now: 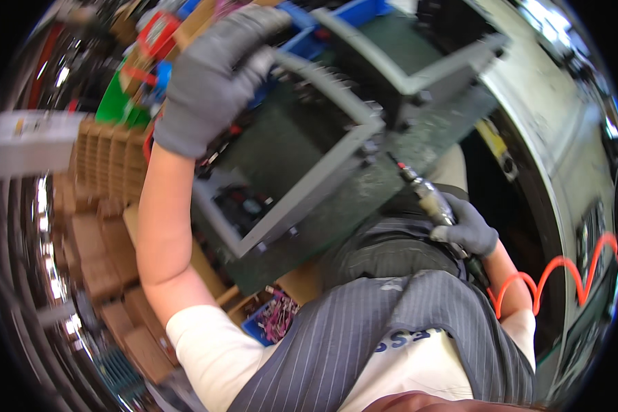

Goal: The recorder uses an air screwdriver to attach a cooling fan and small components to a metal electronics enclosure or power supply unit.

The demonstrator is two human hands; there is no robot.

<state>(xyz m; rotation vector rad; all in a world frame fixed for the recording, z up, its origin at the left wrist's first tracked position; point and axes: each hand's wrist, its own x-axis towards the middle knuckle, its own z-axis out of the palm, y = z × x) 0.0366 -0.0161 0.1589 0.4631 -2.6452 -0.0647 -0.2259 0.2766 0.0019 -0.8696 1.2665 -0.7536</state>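
My left hand (209, 86), in a grey glove, is raised over the far left of the bench, slightly blurred. Its fingers stretch toward the blue bins (305, 34), thumb apart, with nothing visible between them. Below it a grey rectangular frame (309, 182) lies on the dark green bench top (405, 178). A second grey frame (419, 79) stands beside it, farther right. Close to my lap, my right hand (470, 228), also gloved, is wrapped round a power screwdriver (429, 199). The tool's bit points up and left, toward the near frame's corner.
An orange coiled hose (546, 271) runs off to the right. A blue box of small pink and silver parts (276, 317) sits beside my left side. Cardboard boxes (99, 247) and a brown compartment rack (110, 154) stand at the left. A pale surface (529, 89) borders the bench.
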